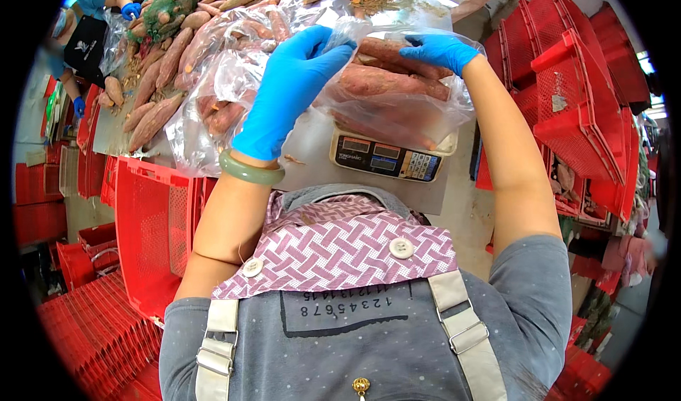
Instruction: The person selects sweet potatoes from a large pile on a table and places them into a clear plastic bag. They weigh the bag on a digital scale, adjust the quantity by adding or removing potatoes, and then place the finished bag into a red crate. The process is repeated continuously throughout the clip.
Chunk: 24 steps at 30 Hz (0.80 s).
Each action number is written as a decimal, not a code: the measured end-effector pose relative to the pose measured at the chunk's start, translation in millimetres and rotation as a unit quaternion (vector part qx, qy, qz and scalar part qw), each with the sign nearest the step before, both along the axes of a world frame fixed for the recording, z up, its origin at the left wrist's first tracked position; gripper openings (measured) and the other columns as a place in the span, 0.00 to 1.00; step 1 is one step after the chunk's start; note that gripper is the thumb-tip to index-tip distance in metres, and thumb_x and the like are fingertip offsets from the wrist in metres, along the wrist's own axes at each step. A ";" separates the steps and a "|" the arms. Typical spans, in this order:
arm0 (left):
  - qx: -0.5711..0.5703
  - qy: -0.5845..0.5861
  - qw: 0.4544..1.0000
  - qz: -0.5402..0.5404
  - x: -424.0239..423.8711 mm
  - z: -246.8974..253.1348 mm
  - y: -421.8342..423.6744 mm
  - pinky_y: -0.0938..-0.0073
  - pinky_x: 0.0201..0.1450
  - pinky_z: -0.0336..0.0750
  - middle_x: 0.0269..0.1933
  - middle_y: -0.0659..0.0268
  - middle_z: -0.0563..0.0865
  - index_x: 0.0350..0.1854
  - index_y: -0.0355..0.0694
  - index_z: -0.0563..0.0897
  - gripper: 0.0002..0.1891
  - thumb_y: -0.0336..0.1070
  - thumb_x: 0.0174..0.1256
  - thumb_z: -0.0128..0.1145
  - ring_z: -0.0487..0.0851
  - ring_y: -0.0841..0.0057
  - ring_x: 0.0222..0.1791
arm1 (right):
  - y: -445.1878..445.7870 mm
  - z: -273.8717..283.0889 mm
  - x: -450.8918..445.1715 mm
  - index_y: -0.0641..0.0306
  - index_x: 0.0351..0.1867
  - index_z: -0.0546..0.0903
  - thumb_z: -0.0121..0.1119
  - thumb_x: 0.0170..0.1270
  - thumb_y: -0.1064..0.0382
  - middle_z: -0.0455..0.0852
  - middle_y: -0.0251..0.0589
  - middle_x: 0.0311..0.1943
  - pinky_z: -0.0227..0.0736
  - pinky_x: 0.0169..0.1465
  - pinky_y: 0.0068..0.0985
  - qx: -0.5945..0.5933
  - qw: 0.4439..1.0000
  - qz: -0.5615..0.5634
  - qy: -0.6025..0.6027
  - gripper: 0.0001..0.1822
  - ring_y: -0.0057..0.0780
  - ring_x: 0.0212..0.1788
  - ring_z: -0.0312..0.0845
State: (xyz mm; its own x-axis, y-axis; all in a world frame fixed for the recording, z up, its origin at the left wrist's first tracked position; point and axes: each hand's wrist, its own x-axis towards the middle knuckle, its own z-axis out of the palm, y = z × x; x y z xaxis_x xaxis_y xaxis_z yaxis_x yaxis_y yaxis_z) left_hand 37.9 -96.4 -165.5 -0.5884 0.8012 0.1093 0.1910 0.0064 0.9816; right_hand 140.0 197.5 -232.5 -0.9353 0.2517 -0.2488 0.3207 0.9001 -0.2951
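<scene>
My left hand (298,82), in a blue glove, pinches the gathered edge of a clear plastic bag (404,114). Inside that bag lie several long sweet potatoes (388,82). At the bag's opening is my right hand (439,52), also in a blue glove; its fingertips are partly behind the film, and whether they grip it I cannot tell. The bag rests on a digital weighing scale (387,157), whose keypad and displays face me. Left of the scale, more clear bags (234,82) hold sweet potatoes. Loose sweet potatoes (154,122) lie beyond them.
A red plastic crate (154,231) stands at the table's (319,156) near left edge. Stacked red crates (574,92) are at the right, and more (101,332) at the lower left. A green mesh sack (173,7) lies at the far left, beside a person in blue gloves (96,7).
</scene>
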 end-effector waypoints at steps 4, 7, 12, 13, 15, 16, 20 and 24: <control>-0.043 0.014 0.999 0.008 1.8 0.8 1.8 0.83 0.50 0.69 0.39 0.71 0.83 0.44 0.35 0.82 0.11 0.37 0.63 0.61 0.76 0.85 0.42 | 3.1 -6.9 1.5 0.63 0.56 0.77 0.52 0.60 0.36 0.80 0.55 0.53 0.71 0.56 0.34 0.048 0.999 -0.006 -0.011 0.34 0.49 0.53 0.77; -0.044 0.071 0.996 0.012 3.1 5.0 -1.3 0.81 0.51 0.69 0.41 0.69 0.82 0.44 0.36 0.82 0.14 0.40 0.62 0.63 0.76 0.84 0.44 | -12.6 12.4 10.2 0.65 0.55 0.77 0.54 0.62 0.40 0.81 0.54 0.51 0.72 0.55 0.32 0.040 0.999 -0.033 0.007 0.31 0.47 0.52 0.79; -0.002 0.165 0.984 0.059 5.3 12.0 -12.2 0.78 0.55 0.69 0.47 0.66 0.80 0.49 0.36 0.79 0.19 0.43 0.60 0.64 0.76 0.79 0.50 | -48.6 64.5 33.7 0.66 0.51 0.80 0.58 0.64 0.50 0.85 0.50 0.45 0.74 0.52 0.28 0.021 0.989 -0.075 0.129 0.22 0.40 0.46 0.82; 0.006 0.158 0.985 0.074 4.5 10.8 -14.0 0.77 0.55 0.69 0.48 0.65 0.80 0.50 0.36 0.79 0.20 0.43 0.60 0.65 0.75 0.78 0.51 | -54.9 72.5 40.9 0.65 0.50 0.81 0.58 0.64 0.50 0.85 0.50 0.44 0.74 0.50 0.28 0.006 0.981 -0.084 0.174 0.22 0.40 0.44 0.83; 0.018 0.145 0.985 0.090 4.5 10.4 -14.7 0.76 0.56 0.68 0.49 0.64 0.79 0.52 0.35 0.77 0.22 0.43 0.60 0.65 0.75 0.77 0.52 | -60.5 84.9 55.2 0.62 0.48 0.82 0.58 0.63 0.50 0.86 0.49 0.41 0.75 0.46 0.30 -0.023 0.959 -0.104 0.262 0.20 0.41 0.41 0.84; 0.022 0.139 0.986 0.092 5.0 11.5 -13.9 0.76 0.57 0.68 0.49 0.64 0.79 0.52 0.35 0.77 0.22 0.43 0.60 0.64 0.75 0.76 0.53 | -62.6 87.8 60.5 0.63 0.48 0.82 0.58 0.62 0.51 0.86 0.50 0.40 0.75 0.45 0.29 -0.040 0.948 -0.126 0.289 0.19 0.40 0.41 0.84; 0.015 0.223 0.972 0.078 11.0 9.7 -6.5 0.78 0.52 0.70 0.47 0.66 0.80 0.49 0.35 0.79 0.19 0.42 0.61 0.64 0.76 0.79 0.49 | -65.3 86.7 76.3 0.63 0.47 0.82 0.60 0.62 0.53 0.86 0.50 0.38 0.76 0.45 0.27 -0.081 0.932 -0.155 0.318 0.18 0.35 0.39 0.84; -0.010 0.112 0.993 0.020 10.3 1.4 -9.5 0.80 0.40 0.73 0.39 0.69 0.82 0.43 0.37 0.82 0.11 0.37 0.62 0.62 0.75 0.86 0.38 | -83.6 93.5 83.9 0.64 0.45 0.83 0.60 0.61 0.58 0.86 0.48 0.37 0.74 0.47 0.26 -0.046 0.958 -0.073 0.273 0.15 0.33 0.40 0.84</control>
State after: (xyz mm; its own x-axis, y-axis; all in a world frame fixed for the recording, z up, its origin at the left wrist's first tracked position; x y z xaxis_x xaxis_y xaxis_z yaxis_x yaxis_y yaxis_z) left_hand 48.2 -105.9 -164.1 -0.5816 0.7816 0.2253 0.4048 0.0378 0.9136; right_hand 224.0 113.9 -139.0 -0.8891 0.3894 0.2407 0.2155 0.8199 -0.5303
